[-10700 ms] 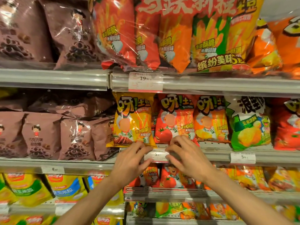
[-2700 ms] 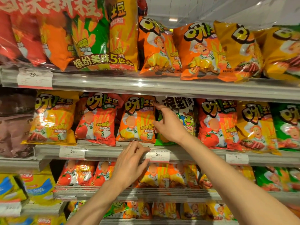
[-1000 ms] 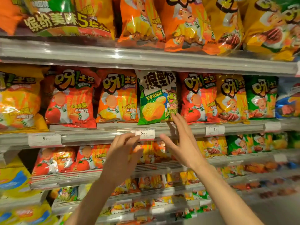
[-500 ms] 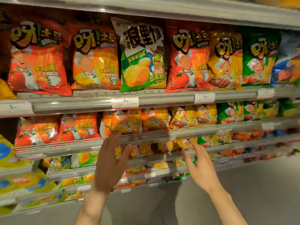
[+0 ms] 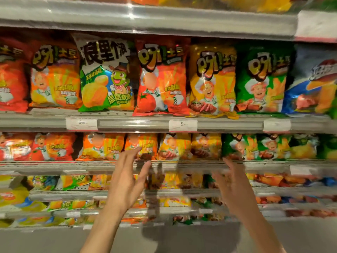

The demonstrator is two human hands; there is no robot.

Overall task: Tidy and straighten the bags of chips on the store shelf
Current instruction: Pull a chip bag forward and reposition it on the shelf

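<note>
Hands, two (image 5: 125, 181) (image 5: 235, 189), empty before seven top-row bags (image 5: 161, 79).

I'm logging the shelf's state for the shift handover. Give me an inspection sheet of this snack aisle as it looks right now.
Surface: grey metal shelf rail with white price tags.
Job's things: green-and-white frog-mascot chip bag upright between the orange chip bag and red tomato chip bag; yellow chip bag sags over the rail.
Clutter: nothing seen.
Hands: left hand and right hand open, empty, raised before the lower shelves.
Cables: nothing seen.
Surroundings: grey floor; lower rows blurred.
</note>
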